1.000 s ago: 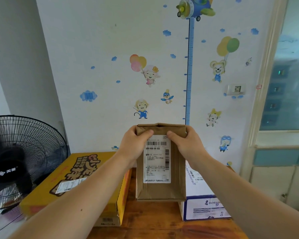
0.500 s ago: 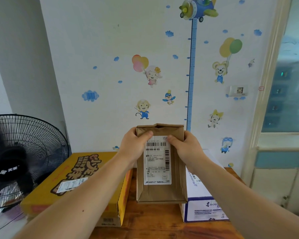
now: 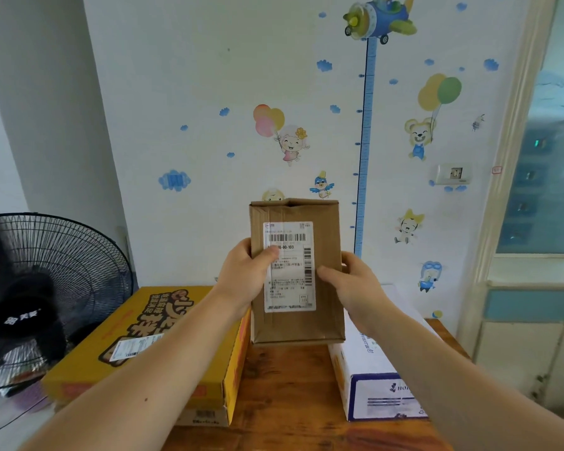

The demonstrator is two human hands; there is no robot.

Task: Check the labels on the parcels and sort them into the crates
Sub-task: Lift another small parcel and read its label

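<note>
- Brown parcel (image 3: 326,242) was held upright above the wooden table (image 3: 284,385), label (image 3: 290,288) facing the camera.
- Left hand (image 3: 241,278) gripped its left edge, thumb on the label.
- Right hand (image 3: 355,284) clasped the right edge, thumb across the front.

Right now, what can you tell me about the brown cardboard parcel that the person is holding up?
The brown cardboard parcel is a tall, flat box held upright, with its labelled face toward the camera. Its top edge is dented in the middle. A white shipping label with barcodes and small print covers much of the front. The left hand grips its left edge, with the thumb on the label. The right hand grips its right edge. It is held over the wooden table.
</note>
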